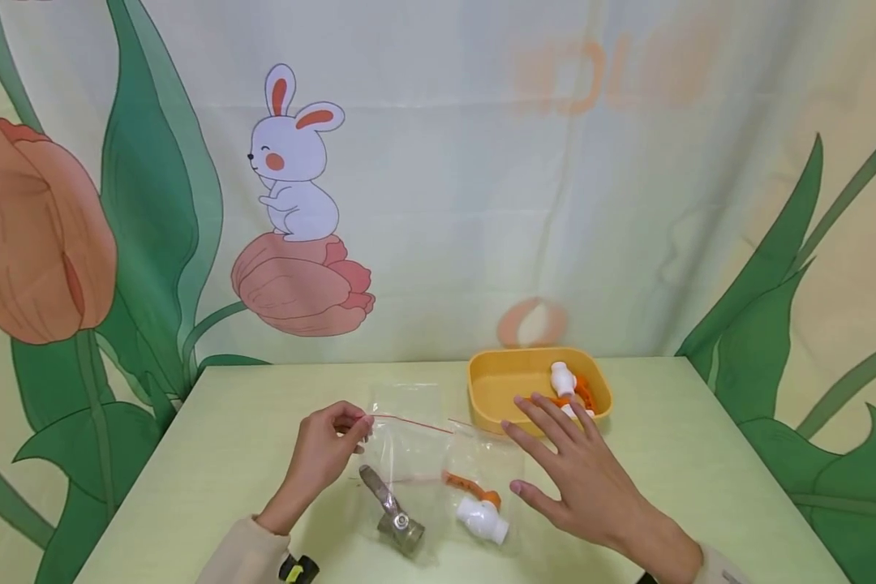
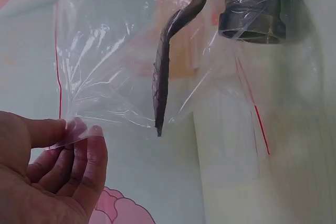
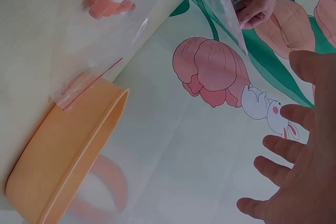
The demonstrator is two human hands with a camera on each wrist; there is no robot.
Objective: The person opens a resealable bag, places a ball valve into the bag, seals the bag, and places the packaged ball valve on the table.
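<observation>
My left hand point(image 1: 324, 446) pinches the upper corner of a clear zip bag point(image 1: 411, 446) with a red seal line. Inside its lower end is a metal ball valve point(image 1: 401, 529) with a long worn lever; the left wrist view shows the valve's body point(image 2: 252, 9) and its open end. Beside it on the table lies a second clear zip bag point(image 1: 507, 466), containing a white plastic ball valve point(image 1: 482, 519) with an orange handle point(image 1: 470, 487). To the right of that bag, my right hand point(image 1: 584, 478) is raised with fingers spread, holding nothing.
A yellow bin point(image 1: 500, 381) stands at the table's back edge, partly behind my right fingers. In its right end are a white valve point(image 1: 563, 380) and orange parts point(image 1: 584, 395). Behind the pale green table point(image 1: 263, 397) hangs a curtain point(image 1: 438, 203) printed with tulips and a rabbit.
</observation>
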